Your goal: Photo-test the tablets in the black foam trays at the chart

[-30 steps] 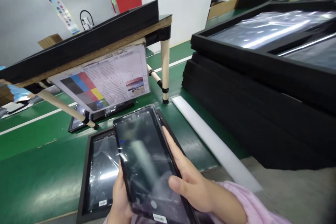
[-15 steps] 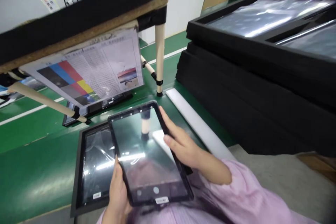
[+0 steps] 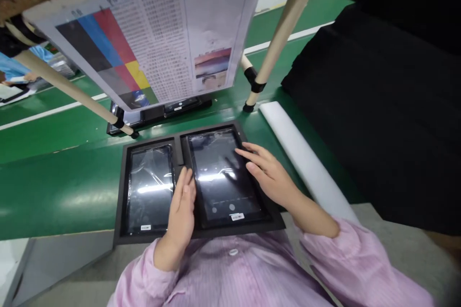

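A black foam tray (image 3: 179,151) with two compartments lies on the green bench in front of me. In its right compartment lies a black tablet (image 3: 223,187), screen up, with a small white label at its near edge. Another tablet (image 3: 149,201) under clear film fills the left compartment. My left hand (image 3: 183,208) rests beside the right tablet's left edge, over the tray's divider, fingers straight. My right hand (image 3: 270,172) hovers at that tablet's right edge, fingers spread, partly over the screen. Neither hand grips anything.
A stand with beige pipe legs (image 3: 281,33) carries a printed colour-chart sheet (image 3: 169,43) behind the tray. Beneath it lies another black tray holding tablets (image 3: 187,104). A white foam strip (image 3: 306,158) runs along the right, beside stacked black foam trays (image 3: 360,105). Someone's hand (image 3: 31,76) shows far left.
The tablet, held tilted in both my hands before, now lies flat in the right compartment of the tray. My hands have let go of it, and my view has shifted.
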Motion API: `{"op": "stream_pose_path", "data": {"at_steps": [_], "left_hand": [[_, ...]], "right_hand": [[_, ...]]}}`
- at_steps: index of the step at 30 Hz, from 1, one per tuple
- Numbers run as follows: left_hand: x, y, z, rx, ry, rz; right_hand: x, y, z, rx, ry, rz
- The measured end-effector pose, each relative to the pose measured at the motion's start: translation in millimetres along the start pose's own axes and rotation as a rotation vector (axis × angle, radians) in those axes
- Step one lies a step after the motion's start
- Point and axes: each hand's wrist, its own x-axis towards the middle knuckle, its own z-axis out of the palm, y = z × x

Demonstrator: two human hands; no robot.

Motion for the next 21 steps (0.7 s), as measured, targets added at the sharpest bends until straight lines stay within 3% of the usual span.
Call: {"op": "stream_pose_path", "data": {"at_steps": [4,7,9,12,16,21], "left_hand": [[2.0,31.9,-54.3,0.539,-0.002,0.317],[23.3,55.4,-86.4,0.967,0.000,0.496],[45.3,65.6,-97.2,1.167,-0.041,0.595],[82.4,72.1,-97.7,1.304,-0.111,0.641],[124.5,67.1,-76.8,1.424,-0.200,0.638],[148.3,56.9,-44.3,1.571,-0.141,0.623]], "right_hand": [[-4.2,-8.5,4.4,-0.235,-0.125,-0.093],[0.0,-13.3,13.4,-0.305,-0.155,-0.169],[4.5,-14.1,20.0,-0.332,-0.131,-0.199],[9.5,-11.6,26.9,-0.356,-0.052,-0.222],[10.2,-7.1,28.8,-0.346,-0.028,-0.261],[8.2,-7.7,27.7,-0.365,-0.031,-0.278]]}}
